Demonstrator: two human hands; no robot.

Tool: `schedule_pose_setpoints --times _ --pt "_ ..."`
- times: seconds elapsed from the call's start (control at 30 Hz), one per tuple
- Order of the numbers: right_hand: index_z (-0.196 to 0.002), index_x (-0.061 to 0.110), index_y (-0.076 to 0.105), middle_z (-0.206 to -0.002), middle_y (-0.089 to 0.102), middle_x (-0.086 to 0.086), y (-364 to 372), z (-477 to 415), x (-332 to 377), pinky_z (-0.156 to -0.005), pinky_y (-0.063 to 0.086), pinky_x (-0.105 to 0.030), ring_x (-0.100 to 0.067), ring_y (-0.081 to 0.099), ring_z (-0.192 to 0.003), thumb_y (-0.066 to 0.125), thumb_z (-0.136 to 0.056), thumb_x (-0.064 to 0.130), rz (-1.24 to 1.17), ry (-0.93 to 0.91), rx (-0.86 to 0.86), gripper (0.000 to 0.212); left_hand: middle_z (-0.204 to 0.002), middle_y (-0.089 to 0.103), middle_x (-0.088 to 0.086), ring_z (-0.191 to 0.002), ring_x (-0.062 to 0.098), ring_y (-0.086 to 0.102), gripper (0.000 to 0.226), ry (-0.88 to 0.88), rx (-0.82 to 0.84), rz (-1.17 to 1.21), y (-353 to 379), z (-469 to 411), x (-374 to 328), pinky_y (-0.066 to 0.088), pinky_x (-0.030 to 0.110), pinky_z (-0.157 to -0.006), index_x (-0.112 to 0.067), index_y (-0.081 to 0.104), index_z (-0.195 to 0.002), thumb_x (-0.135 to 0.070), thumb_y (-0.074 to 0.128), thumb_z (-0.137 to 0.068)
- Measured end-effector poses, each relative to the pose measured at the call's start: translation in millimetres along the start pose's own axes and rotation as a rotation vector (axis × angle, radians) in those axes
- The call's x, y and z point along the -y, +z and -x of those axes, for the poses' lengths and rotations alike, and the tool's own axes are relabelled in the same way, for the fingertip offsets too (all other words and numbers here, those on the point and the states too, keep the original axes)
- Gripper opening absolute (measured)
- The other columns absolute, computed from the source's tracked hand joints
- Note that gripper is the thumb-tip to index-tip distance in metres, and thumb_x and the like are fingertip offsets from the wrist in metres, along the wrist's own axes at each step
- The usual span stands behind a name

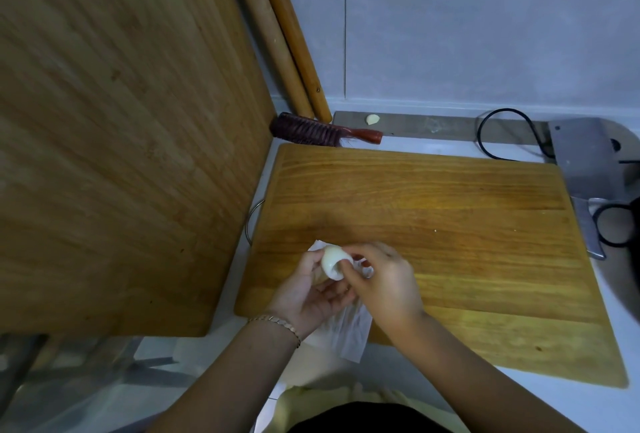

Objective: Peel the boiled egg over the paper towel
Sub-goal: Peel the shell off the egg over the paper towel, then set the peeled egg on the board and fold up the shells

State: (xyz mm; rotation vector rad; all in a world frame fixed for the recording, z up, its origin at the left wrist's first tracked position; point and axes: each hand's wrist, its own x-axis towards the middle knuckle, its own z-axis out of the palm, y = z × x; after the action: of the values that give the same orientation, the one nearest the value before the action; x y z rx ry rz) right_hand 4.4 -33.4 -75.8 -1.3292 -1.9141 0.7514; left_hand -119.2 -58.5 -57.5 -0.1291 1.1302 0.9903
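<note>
A white boiled egg (333,262) is held above the left front part of a wooden cutting board (433,221). My left hand (308,290), with a bracelet on the wrist, cups the egg from below and the left. My right hand (384,280) pinches at the egg's right side with thumb and fingertips. A white paper towel (343,332) lies under both hands, mostly hidden, with one corner showing beyond the egg and its lower end hanging over the board's front edge.
A large upright wooden board (121,138) stands at the left. Two rolling pins (294,48) lean in the back corner, with a brush (311,129) below them. A cleaver (585,162), scissors (613,224) and a black cable (498,134) lie at the right.
</note>
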Motion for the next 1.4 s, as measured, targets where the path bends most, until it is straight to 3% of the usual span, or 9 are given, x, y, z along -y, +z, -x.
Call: schedule_pose_setpoints --times 0.17,0.33,0.47,0.6,0.77,0.9,1.03,1.13,1.4 --pt "-0.088 0.009 0.071 -0.081 0.075 -0.011 -1.7 -2.3 -0.7 -0.058 0.059 -0.037 -0.027 0.069 -0.069 0.072 -0.074 0.008 0.042 -0.092 -0.025 0.015 -0.084 0.059 0.017 -0.072 0.020 0.058 0.018 0.001 -0.039 0.073 0.8 -0.5 0.7 0.060 0.034 -0.053 -0.004 0.063 -0.084 -0.022 0.060 -0.082" --pt "-0.078 0.012 0.071 -0.070 0.073 -0.008 -6.0 -0.3 -4.6 -0.048 0.053 -0.028 -0.024 0.066 -0.060 0.070 -0.075 0.007 0.117 -0.103 -0.043 0.006 -0.056 0.070 0.017 -0.049 0.018 0.068 0.020 0.010 -0.074 0.177 -2.3 0.1 -5.3 0.059 0.037 -0.057 -0.005 0.061 -0.087 -0.024 0.061 -0.081" --pt "-0.083 0.019 0.066 -0.079 0.072 -0.005 2.7 1.7 -20.9 -0.055 0.041 -0.028 -0.026 0.065 -0.074 0.047 -0.091 0.031 0.370 0.127 0.383 0.024 -0.080 0.064 0.019 -0.061 0.019 0.065 0.022 0.025 -0.109 0.196 -7.1 1.5 -9.2 0.058 0.038 -0.059 -0.003 0.060 -0.087 -0.024 0.061 -0.081" --pt "-0.091 0.021 0.065 -0.110 0.067 -0.003 8.0 3.5 -27.6 -0.071 0.049 -0.029 -0.023 0.060 -0.098 0.048 -0.089 0.022 0.386 0.138 0.523 0.018 -0.085 0.060 0.019 -0.061 0.021 0.066 0.021 0.033 -0.145 0.174 -12.3 1.7 -9.7 0.057 0.039 -0.062 -0.002 0.057 -0.085 -0.021 0.063 -0.081" --pt "-0.079 0.016 0.066 -0.089 0.070 -0.005 8.3 2.6 -29.4 -0.069 0.043 -0.028 -0.023 0.062 -0.087 0.053 -0.087 0.035 0.364 0.143 0.618 0.023 -0.096 0.062 0.019 -0.081 0.023 0.061 0.027 0.079 -0.161 -0.012 -20.1 -2.8 -4.5 0.057 0.034 -0.063 -0.006 0.055 -0.104 -0.019 0.061 -0.082" --pt "-0.104 0.020 0.060 -0.125 0.056 0.000 4.6 1.7 -32.4 -0.103 0.035 -0.034 -0.020 0.044 -0.118 0.054 -0.082 0.010 0.319 0.064 0.675 0.025 -0.114 0.058 0.019 -0.093 0.029 0.061 0.029 0.189 -0.194 -0.193 -22.0 -5.2 -0.2 0.056 0.036 -0.067 -0.015 0.053 -0.111 -0.013 0.061 -0.083" --pt "-0.091 0.013 0.066 -0.085 0.071 -0.005 -8.0 -5.7 -21.5 -0.078 0.054 -0.037 -0.015 0.064 -0.075 0.056 -0.087 0.017 -0.215 0.404 0.464 0.012 -0.104 0.059 0.006 -0.090 0.020 0.061 0.033 0.363 -0.209 -0.469 -17.6 -6.4 5.8 0.056 0.027 -0.061 -0.027 0.054 -0.096 -0.003 0.067 -0.076" --pt "-0.113 0.014 0.053 -0.082 0.066 -0.003 -16.1 -12.3 -14.3 -0.064 0.056 -0.023 -0.012 0.065 -0.070 0.062 -0.084 0.027 -0.523 0.663 0.478 0.033 -0.098 0.058 -0.006 -0.089 0.006 0.057 0.044 0.523 -0.157 -0.689 -11.0 -7.6 13.4 0.051 0.012 -0.055 -0.027 0.052 -0.098 0.001 0.071 -0.070" --pt "-0.103 0.013 0.062 -0.088 0.066 -0.007 -23.3 -11.2 -13.6 -0.072 0.054 -0.035 -0.017 0.063 -0.075 0.072 -0.074 0.026 -0.353 0.630 0.439 0.034 -0.099 0.055 -0.018 -0.094 0.001 0.058 0.057 0.829 0.045 -1.059 7.5 -18.1 30.1 0.049 0.009 -0.074 -0.039 0.048 -0.096 -0.005 0.078 -0.062"
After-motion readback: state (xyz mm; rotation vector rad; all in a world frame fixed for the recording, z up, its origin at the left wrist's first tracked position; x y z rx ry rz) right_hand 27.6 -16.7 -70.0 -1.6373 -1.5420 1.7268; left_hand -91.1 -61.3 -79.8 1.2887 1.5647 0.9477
